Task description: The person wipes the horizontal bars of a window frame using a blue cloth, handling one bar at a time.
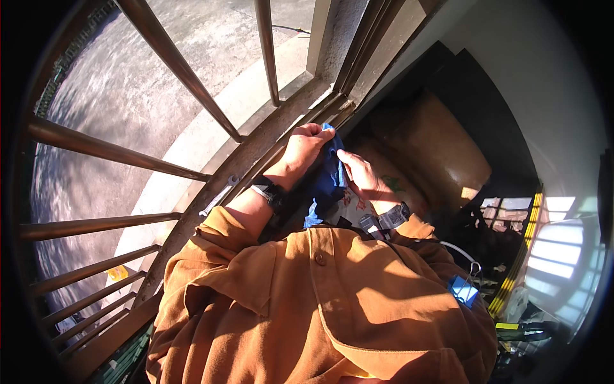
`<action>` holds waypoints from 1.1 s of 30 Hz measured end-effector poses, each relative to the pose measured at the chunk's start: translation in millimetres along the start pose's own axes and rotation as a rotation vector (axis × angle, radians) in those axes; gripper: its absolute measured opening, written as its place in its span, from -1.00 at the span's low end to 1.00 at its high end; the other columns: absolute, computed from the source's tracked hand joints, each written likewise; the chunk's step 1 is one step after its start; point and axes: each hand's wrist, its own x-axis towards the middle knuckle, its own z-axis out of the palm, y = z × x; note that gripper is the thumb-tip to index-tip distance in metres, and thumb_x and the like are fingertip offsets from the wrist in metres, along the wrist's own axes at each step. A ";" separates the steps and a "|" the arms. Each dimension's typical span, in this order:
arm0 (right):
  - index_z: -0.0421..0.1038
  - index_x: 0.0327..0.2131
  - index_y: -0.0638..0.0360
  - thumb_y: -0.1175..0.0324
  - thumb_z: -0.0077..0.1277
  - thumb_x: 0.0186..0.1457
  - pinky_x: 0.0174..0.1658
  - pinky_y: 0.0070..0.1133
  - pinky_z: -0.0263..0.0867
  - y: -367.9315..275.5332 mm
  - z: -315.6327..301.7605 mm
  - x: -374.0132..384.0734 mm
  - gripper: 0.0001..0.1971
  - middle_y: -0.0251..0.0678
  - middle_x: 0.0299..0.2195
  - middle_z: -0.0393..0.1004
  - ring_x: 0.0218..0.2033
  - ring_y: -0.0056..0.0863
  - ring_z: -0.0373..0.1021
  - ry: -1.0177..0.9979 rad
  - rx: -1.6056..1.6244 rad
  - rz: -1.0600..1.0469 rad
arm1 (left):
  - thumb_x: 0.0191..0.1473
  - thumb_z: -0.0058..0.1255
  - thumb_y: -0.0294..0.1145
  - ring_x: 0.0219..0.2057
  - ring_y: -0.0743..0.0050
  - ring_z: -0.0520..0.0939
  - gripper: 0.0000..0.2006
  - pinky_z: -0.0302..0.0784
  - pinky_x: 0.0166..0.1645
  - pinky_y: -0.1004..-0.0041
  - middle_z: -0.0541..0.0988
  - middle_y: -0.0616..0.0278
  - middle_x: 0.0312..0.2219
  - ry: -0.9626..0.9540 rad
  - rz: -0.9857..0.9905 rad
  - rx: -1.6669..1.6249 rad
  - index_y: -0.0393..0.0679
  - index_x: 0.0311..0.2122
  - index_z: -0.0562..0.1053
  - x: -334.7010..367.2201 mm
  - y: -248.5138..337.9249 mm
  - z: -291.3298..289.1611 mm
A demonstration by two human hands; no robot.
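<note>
A dark blue cloth (pixel 331 171) hangs down between my hands beside the window frame. My left hand (pixel 308 146) pinches its top end, fingers and thumb pressed together. Lower down, the fingers of my right hand (pixel 363 174) close on the cloth's right edge. Part of each grip is hidden behind the hands and the folds. A lighter blue scrap of cloth (pixel 313 214) shows below, close to my shirt front. On the sill left of my left forearm lies a metal wrench (pixel 219 195).
Metal bars (pixel 185 73) line the window on the left, with the sill (pixel 192 208) along their foot. A brown rounded object (pixel 441 147) stands right of my hands. Yellow strips (pixel 532 237) lean at the right wall. A blue binder clip (pixel 463 291) hangs at my right sleeve.
</note>
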 end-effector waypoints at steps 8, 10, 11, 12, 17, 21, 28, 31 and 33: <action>0.39 -0.26 0.18 0.20 -0.19 0.19 -0.24 -0.65 0.29 -7.4 -2.6 -7.6 -0.73 -0.45 -0.40 0.45 -0.38 -0.68 0.37 0.005 -0.055 -0.020 | 0.01 0.08 -0.28 -0.67 0.75 0.34 -0.81 0.20 -0.58 0.66 0.44 0.43 -0.66 -0.046 0.002 0.040 -0.20 -0.45 0.47 27.7 -6.9 -1.2; 0.40 -0.39 0.09 0.15 -0.16 0.17 -0.48 -0.68 0.25 -10.6 28.8 -10.5 -0.75 -0.49 -0.49 0.42 -0.52 -0.71 0.33 0.191 -0.063 -0.058 | 0.02 0.07 -0.25 -0.64 0.71 0.40 -0.79 0.28 -0.55 0.66 0.48 0.39 -0.63 -0.108 0.013 0.147 -0.20 -0.44 0.47 30.2 -1.3 -7.1; 0.40 -0.39 0.10 0.14 -0.17 0.17 -0.45 -0.69 0.26 -7.7 20.8 -6.1 -0.74 -0.49 -0.48 0.43 -0.52 -0.70 0.34 0.125 -0.019 -0.009 | 0.01 0.08 -0.25 -0.63 0.69 0.41 -0.78 0.29 -0.54 0.64 0.48 0.37 -0.62 -0.120 -0.012 0.127 -0.23 -0.43 0.48 35.9 -3.6 -8.7; 0.40 -0.38 0.10 0.14 -0.18 0.17 -0.41 -0.69 0.27 -4.0 8.0 1.3 -0.73 -0.48 -0.48 0.44 -0.51 -0.69 0.35 0.061 0.027 0.039 | -0.01 0.09 -0.25 -0.63 0.68 0.41 -0.76 0.31 -0.54 0.63 0.49 0.36 -0.61 -0.134 -0.038 0.109 -0.25 -0.42 0.49 43.9 -7.7 -9.1; 0.37 -0.35 0.11 0.15 -0.25 0.20 -0.41 -0.57 0.28 13.9 -36.1 26.1 -0.72 -0.38 -0.50 0.45 -0.51 -0.52 0.36 -0.187 -0.056 -0.029 | -0.03 0.10 -0.23 -0.62 0.63 0.44 -0.73 0.35 -0.52 0.61 0.50 0.31 -0.61 -0.097 -0.080 0.188 -0.28 -0.40 0.50 48.2 5.4 -7.5; 0.36 -0.18 0.12 0.12 -0.28 0.21 -0.29 -0.57 0.30 -2.8 31.7 -1.3 -0.68 -0.38 -0.36 0.47 -0.40 -0.53 0.38 0.045 0.259 0.073 | 0.03 0.03 -0.18 -0.54 0.65 0.47 -0.70 0.39 -0.46 0.61 0.51 0.32 -0.53 -0.235 -0.089 0.282 -0.27 -0.33 0.48 48.0 5.8 -21.0; 0.35 -0.16 0.22 0.24 -0.18 0.16 -0.10 -0.57 0.31 8.8 17.6 5.1 -0.72 -0.31 -0.25 0.45 -0.22 -0.53 0.39 0.006 0.158 -0.035 | 0.04 -0.01 -0.16 -0.47 0.58 0.48 -0.65 0.41 -0.36 0.54 0.52 0.28 -0.47 -0.197 -0.041 0.451 -0.28 -0.25 0.46 45.3 11.3 -20.5; 0.35 -0.19 0.23 0.25 -0.20 0.16 -0.14 -0.61 0.32 12.7 27.0 13.2 -0.73 -0.31 -0.28 0.45 -0.25 -0.54 0.40 0.189 -0.062 -0.200 | 0.04 0.03 -0.17 -0.30 0.51 0.50 -0.57 0.40 -0.17 0.51 0.52 0.17 -0.32 -0.132 0.073 0.330 -0.33 -0.11 0.41 33.8 1.2 -17.3; 0.35 -0.22 0.23 0.25 -0.21 0.17 -0.14 -0.60 0.32 6.2 40.7 18.3 -0.74 -0.30 -0.27 0.45 -0.24 -0.53 0.39 0.151 0.003 -0.173 | 0.06 0.02 -0.21 -0.24 0.51 0.49 -0.59 0.39 -0.11 0.53 0.51 0.13 -0.24 -0.114 0.155 0.141 -0.32 -0.08 0.39 23.1 -4.3 -17.7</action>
